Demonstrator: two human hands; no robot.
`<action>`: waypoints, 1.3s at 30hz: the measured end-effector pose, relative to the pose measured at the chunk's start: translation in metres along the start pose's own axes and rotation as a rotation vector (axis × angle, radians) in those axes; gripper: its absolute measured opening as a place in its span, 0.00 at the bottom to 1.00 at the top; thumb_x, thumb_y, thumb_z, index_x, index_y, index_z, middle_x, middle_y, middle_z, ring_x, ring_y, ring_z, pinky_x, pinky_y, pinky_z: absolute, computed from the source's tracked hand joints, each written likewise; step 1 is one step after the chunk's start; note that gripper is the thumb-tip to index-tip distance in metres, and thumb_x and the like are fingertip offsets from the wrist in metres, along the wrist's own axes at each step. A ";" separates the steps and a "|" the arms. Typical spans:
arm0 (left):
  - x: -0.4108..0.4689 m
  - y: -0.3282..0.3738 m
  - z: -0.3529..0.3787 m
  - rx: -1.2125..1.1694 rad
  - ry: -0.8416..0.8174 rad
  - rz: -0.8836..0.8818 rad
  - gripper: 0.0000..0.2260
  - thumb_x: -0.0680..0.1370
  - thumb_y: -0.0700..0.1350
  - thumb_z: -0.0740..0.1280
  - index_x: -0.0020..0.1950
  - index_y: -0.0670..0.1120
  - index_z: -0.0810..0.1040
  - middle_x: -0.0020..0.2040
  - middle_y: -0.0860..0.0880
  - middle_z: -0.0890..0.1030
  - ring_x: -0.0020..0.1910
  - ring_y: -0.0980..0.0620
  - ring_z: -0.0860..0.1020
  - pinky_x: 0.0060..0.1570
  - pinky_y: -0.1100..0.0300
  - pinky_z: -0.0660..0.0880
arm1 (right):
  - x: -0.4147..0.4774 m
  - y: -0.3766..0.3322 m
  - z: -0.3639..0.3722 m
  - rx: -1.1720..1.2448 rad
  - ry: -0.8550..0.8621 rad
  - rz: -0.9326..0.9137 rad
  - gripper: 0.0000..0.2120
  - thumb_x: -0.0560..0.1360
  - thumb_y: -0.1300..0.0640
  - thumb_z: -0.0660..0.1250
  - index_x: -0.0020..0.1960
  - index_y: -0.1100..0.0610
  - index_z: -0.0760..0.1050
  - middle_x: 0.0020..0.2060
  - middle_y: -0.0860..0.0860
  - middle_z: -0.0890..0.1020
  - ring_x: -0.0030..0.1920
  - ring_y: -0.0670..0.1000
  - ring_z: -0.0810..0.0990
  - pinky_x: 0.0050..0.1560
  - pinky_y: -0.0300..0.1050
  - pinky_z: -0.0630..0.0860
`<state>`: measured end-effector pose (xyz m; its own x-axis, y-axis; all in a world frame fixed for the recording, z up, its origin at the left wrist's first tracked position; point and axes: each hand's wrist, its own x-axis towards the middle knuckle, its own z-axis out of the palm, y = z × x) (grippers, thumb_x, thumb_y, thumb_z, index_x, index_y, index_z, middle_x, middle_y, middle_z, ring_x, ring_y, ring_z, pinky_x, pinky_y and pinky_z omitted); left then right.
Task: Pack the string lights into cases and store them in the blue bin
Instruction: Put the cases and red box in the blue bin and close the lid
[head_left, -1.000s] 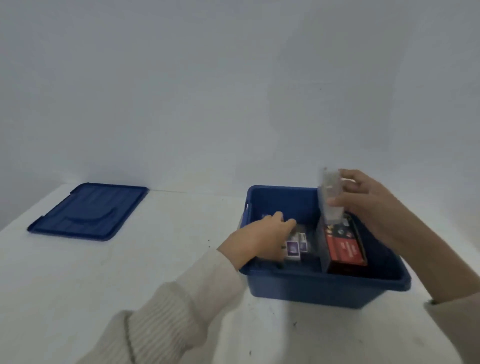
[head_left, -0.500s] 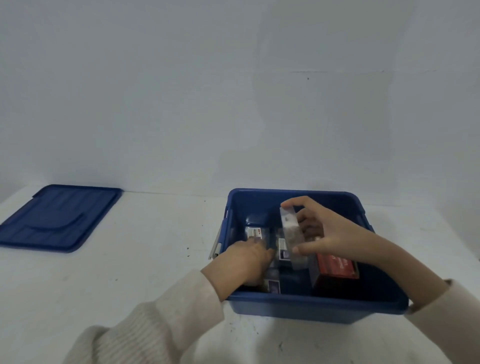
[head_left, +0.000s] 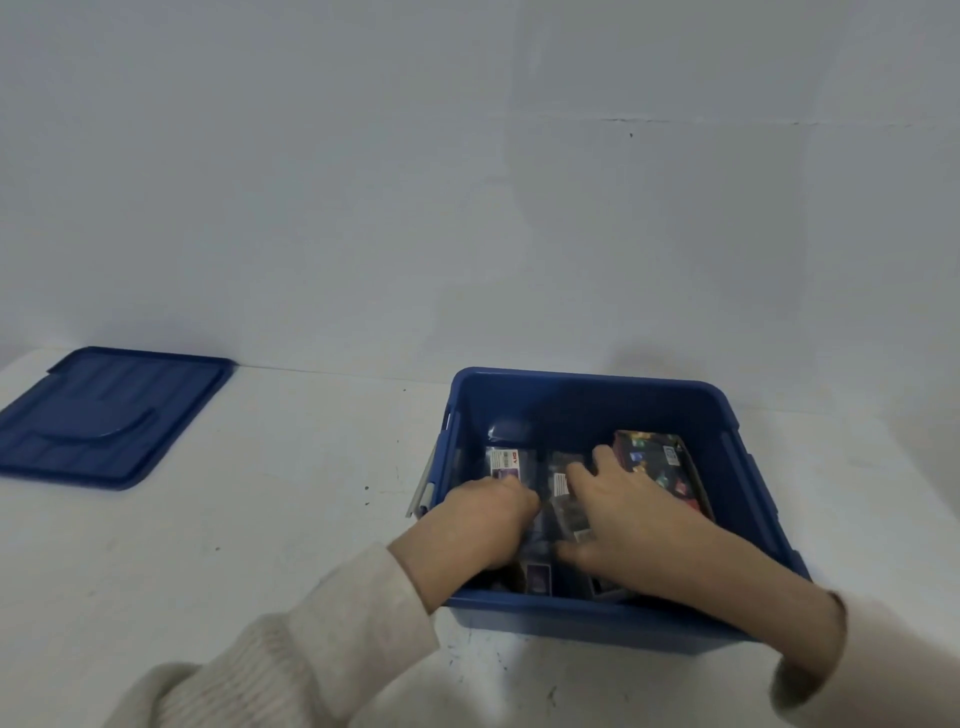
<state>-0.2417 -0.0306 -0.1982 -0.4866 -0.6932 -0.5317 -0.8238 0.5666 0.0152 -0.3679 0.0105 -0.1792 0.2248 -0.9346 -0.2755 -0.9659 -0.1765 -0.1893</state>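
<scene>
String-light cases (head_left: 658, 463) lie side by side inside the blue bin (head_left: 587, 618). The right hand (head_left: 628, 525) rests spread on the middle case (head_left: 560, 486). The left hand (head_left: 478, 525) reaches in beside it, its fingers hidden and its grip unclear.

Bench (head_left: 260, 545), white, scuffed with dark specks. Blue bin (head_left: 571, 623), open-topped, standing right of centre. Blue lid (head_left: 104, 415), flat at far left, well apart from it.
</scene>
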 end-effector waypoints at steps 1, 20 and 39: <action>-0.001 0.001 0.000 -0.006 0.001 -0.009 0.17 0.78 0.37 0.62 0.67 0.41 0.69 0.62 0.40 0.73 0.57 0.42 0.76 0.55 0.52 0.75 | 0.002 -0.004 0.001 -0.057 -0.008 0.009 0.25 0.74 0.44 0.63 0.66 0.56 0.64 0.61 0.55 0.68 0.57 0.54 0.74 0.52 0.44 0.71; 0.001 -0.004 0.011 0.015 0.169 0.091 0.19 0.76 0.43 0.67 0.65 0.45 0.69 0.61 0.42 0.74 0.58 0.44 0.75 0.55 0.50 0.75 | 0.002 0.017 0.001 -0.241 -0.104 -0.291 0.13 0.77 0.51 0.62 0.60 0.51 0.72 0.54 0.51 0.77 0.57 0.51 0.72 0.58 0.47 0.68; -0.023 -0.068 0.019 -0.537 0.745 -0.200 0.32 0.77 0.35 0.58 0.77 0.47 0.48 0.65 0.41 0.68 0.54 0.42 0.73 0.46 0.57 0.68 | -0.025 0.041 0.001 0.545 0.456 0.230 0.23 0.76 0.65 0.60 0.69 0.53 0.65 0.71 0.52 0.61 0.51 0.44 0.66 0.36 0.24 0.68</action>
<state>-0.1688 -0.0445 -0.2026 -0.2291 -0.9673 0.1090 -0.8457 0.2533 0.4698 -0.4130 0.0265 -0.1811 -0.1656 -0.9857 0.0311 -0.7549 0.1064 -0.6471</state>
